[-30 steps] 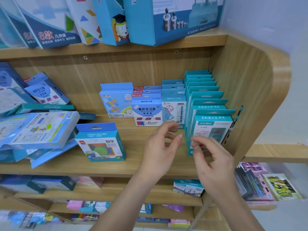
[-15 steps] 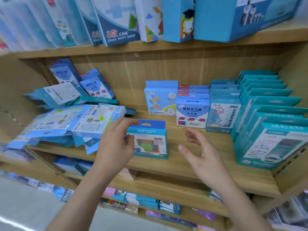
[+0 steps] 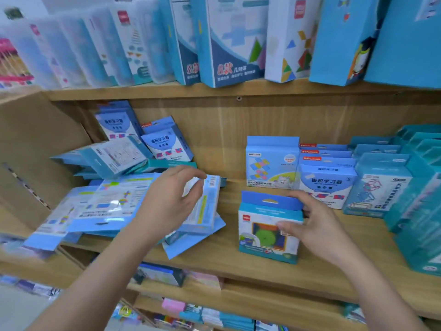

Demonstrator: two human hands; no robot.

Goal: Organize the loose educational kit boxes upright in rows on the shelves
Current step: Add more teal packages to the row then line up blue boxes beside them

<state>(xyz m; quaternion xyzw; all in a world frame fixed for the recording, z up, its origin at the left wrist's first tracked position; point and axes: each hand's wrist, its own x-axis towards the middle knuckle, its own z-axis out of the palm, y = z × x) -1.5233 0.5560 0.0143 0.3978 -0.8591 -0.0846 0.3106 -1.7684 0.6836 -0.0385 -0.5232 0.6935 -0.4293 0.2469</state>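
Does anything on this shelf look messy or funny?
Yes. On the left of the middle shelf, a pile of boxes lies flat and crooked, tumbled together, not standing in rows. The left hand grips the top box; the right hand holds a small box standing alone.

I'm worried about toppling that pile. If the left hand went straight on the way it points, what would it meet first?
Probably the flat box topping the pile: the left hand hovers over it, fingertips at its barcode end. Whether they touch is unclear. Beyond lies the shelf's back panel.
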